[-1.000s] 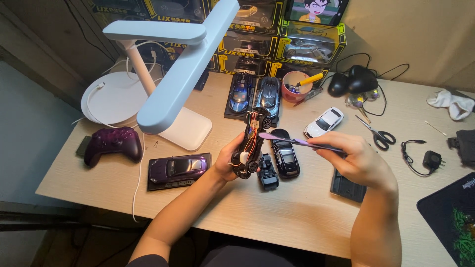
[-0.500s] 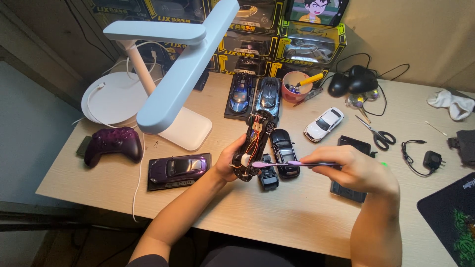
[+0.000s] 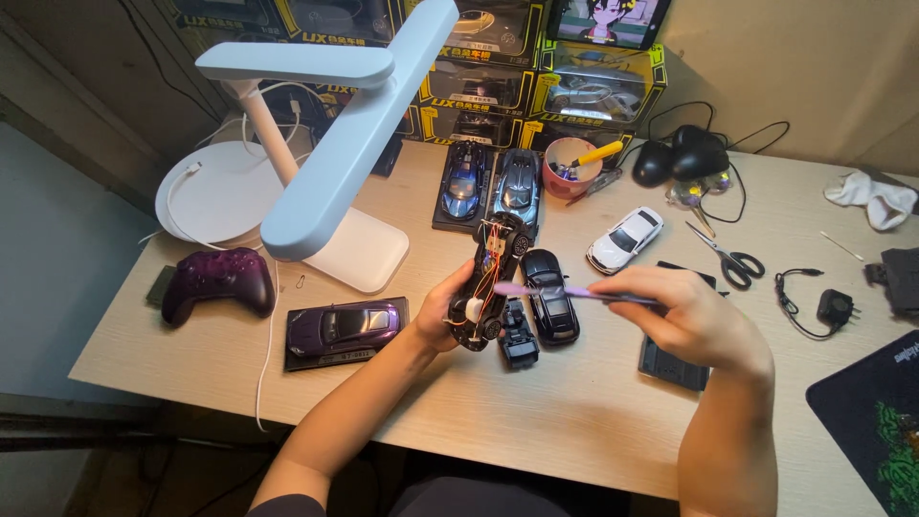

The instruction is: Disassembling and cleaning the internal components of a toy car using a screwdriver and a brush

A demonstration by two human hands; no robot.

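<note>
The left forearm comes up from six o'clock and angles toward one o'clock, ending in the left hand (image 3: 438, 311) near the middle of the wooden desk (image 3: 565, 421). Its fingers are curled closed around an opened model car chassis (image 3: 490, 280), which is held tilted above the desk with its inner side, red wires included, facing up (the thumb sits on the near edge, the other fingers are hidden behind).

The right forearm rises from five o'clock, and the right hand (image 3: 691, 318) bends in toward nine o'clock. Its fingers are pinched shut on a slim purple tool (image 3: 565, 290), which lies almost level with its tip touching the chassis about midway along.

Just beside the chassis, at its four o'clock, a black car body shell (image 3: 551, 296) and a small black part (image 3: 518, 338) rest on the desk. A purple model car on a dark base (image 3: 347, 328) sits at the left hand's nine o'clock, a purple game controller (image 3: 218, 280) farther out the same way. A white model car (image 3: 624, 239) lies at the right hand's eleven o'clock, scissors (image 3: 725, 257) at its one o'clock.
</note>
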